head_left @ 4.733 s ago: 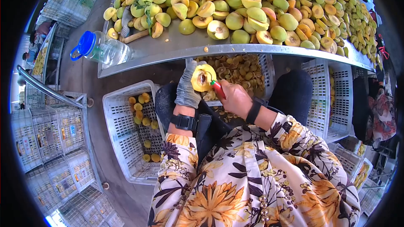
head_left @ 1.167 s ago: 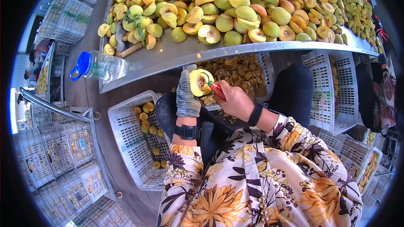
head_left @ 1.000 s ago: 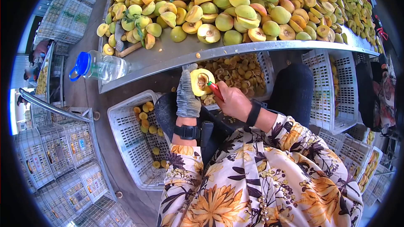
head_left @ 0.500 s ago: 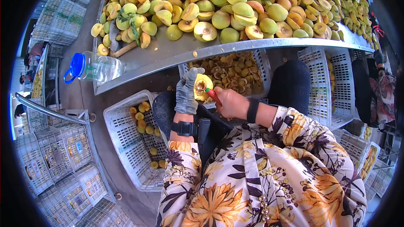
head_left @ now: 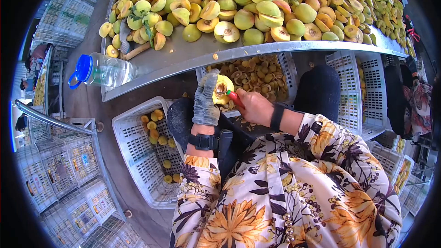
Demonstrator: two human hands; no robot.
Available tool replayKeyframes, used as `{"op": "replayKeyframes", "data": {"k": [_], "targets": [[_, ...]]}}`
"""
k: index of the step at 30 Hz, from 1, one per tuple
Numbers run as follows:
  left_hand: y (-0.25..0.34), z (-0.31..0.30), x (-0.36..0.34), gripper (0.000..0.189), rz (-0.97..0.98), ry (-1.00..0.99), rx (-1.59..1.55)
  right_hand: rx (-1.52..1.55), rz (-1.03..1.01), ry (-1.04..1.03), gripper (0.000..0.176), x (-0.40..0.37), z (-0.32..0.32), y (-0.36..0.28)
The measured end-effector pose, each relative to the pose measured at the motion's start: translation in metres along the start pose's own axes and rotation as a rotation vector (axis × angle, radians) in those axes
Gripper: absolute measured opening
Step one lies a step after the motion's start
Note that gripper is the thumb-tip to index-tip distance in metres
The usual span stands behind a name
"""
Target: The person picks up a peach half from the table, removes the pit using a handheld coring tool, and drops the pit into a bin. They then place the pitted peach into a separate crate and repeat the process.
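Observation:
My left hand [head_left: 206, 101], in a grey glove, is closed around a yellow peach half [head_left: 222, 96], its cut face turned to the right. In the peach's middle a brown stone hollow shows. My right hand [head_left: 257, 107] is bare and wraps the red handle of a small pitting tool [head_left: 236, 98] with a green collar. The tool's tip is at the stone hollow; its working end is hidden by the flesh. Both hands are over my lap, just below the metal table edge [head_left: 183, 68].
Halved peaches [head_left: 226, 32] are heaped on the metal table. A water bottle [head_left: 110, 70] with a blue cap lies at its left corner. Below are a crate of peach scraps [head_left: 257, 80] and a white crate [head_left: 133, 144] holding several peach pieces. More crates [head_left: 344, 92] stand to the right.
Both hands have moved slightly up, toward the table, with the peach half and the tool. My right hand has also shifted a little to the right.

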State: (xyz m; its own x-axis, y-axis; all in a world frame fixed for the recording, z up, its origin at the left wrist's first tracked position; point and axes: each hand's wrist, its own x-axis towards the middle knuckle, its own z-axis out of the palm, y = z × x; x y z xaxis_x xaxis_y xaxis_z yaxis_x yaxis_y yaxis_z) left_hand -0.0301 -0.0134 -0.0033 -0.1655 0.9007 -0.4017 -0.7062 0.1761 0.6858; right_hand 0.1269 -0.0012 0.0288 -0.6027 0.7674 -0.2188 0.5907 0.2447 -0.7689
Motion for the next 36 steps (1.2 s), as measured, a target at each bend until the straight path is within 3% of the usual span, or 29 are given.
{"op": "replayKeyframes", "data": {"k": [3, 5, 8, 10, 12, 13, 17, 19, 20, 22, 23, 24, 25, 26, 28, 30, 31, 32, 34, 36], "targets": [[-0.012, -0.008, 0.011, 0.029, 0.044, 0.054, 0.024, -0.007, 0.015, -0.005, 0.019, 0.003, 0.006, 0.001], [-0.013, -0.006, 0.019, 0.019, 0.113, 0.222, 0.094, 0.005, 0.020, -0.010, 0.019, 0.007, 0.012, 0.002], [-0.009, 0.000, 0.019, 0.020, 0.143, 0.323, 0.162, 0.164, 0.056, -0.036, 0.016, 0.012, 0.016, -0.010], [-0.011, -0.003, 0.023, 0.021, 0.168, 0.312, 0.187, 0.475, 0.465, -0.241, 0.013, 0.018, 0.012, -0.023], [-0.016, -0.012, 0.033, 0.020, 0.361, 0.267, 0.359, 0.572, 0.514, -0.277, 0.013, 0.021, 0.014, -0.028], [-0.009, -0.003, 0.026, 0.018, 0.341, 0.268, 0.357, 0.670, 0.563, -0.310, 0.013, 0.021, 0.014, -0.030], [-0.002, -0.010, 0.025, 0.020, 0.294, 0.251, 0.321, 0.689, 0.559, -0.311, 0.014, 0.019, 0.012, -0.042], [0.001, -0.018, 0.027, 0.023, -0.012, 0.121, -0.068, 0.392, 0.453, -0.215, 0.014, 0.013, 0.007, -0.047], [0.005, -0.017, 0.024, 0.023, -0.010, 0.123, -0.070, 0.391, 0.452, -0.218, 0.014, 0.010, 0.012, -0.037], [0.011, -0.013, 0.017, 0.039, -0.180, -0.019, -0.050, 0.157, 0.068, -0.025, 0.012, 0.008, 0.021, -0.026], [0.005, -0.014, 0.020, 0.031, -0.123, 0.004, -0.069, 0.155, 0.066, -0.028, 0.012, 0.007, 0.016, -0.030], [-0.003, -0.018, 0.026, 0.031, -0.119, 0.004, -0.071, 0.267, 0.219, -0.121, 0.013, 0.005, 0.010, -0.033], [-0.005, -0.013, 0.029, 0.027, 0.111, 0.080, 0.122, 0.378, 0.374, -0.217, 0.015, 0.005, 0.003, -0.039], [-0.008, -0.011, 0.026, 0.022, 0.333, 0.163, 0.315, 0.376, 0.380, -0.228, 0.015, 0.005, 0.006, -0.039], [-0.014, -0.007, 0.021, 0.016, 0.385, 0.178, 0.344, 0.750, 0.550, -0.292, 0.011, 0.007, 0.011, -0.039], [-0.013, -0.005, 0.020, 0.017, 0.486, 0.198, 0.607, 0.757, 0.578, -0.297, 0.011, 0.009, 0.015, -0.038], [-0.009, -0.002, 0.018, 0.018, 0.364, 0.199, 0.526, 0.772, 0.602, -0.286, 0.012, 0.010, 0.015, -0.039], [-0.007, -0.005, 0.019, 0.018, 0.370, 0.207, 0.521, 0.764, 0.598, -0.294, 0.012, 0.010, 0.013, -0.040], [0.001, -0.012, 0.021, 0.021, -0.099, 0.097, -0.075, 0.413, 0.429, -0.251, 0.013, 0.007, 0.005, -0.041], [0.003, -0.011, 0.017, 0.023, -0.184, 0.057, -0.101, 0.324, 0.357, -0.238, 0.013, 0.003, 0.003, -0.037]]}}
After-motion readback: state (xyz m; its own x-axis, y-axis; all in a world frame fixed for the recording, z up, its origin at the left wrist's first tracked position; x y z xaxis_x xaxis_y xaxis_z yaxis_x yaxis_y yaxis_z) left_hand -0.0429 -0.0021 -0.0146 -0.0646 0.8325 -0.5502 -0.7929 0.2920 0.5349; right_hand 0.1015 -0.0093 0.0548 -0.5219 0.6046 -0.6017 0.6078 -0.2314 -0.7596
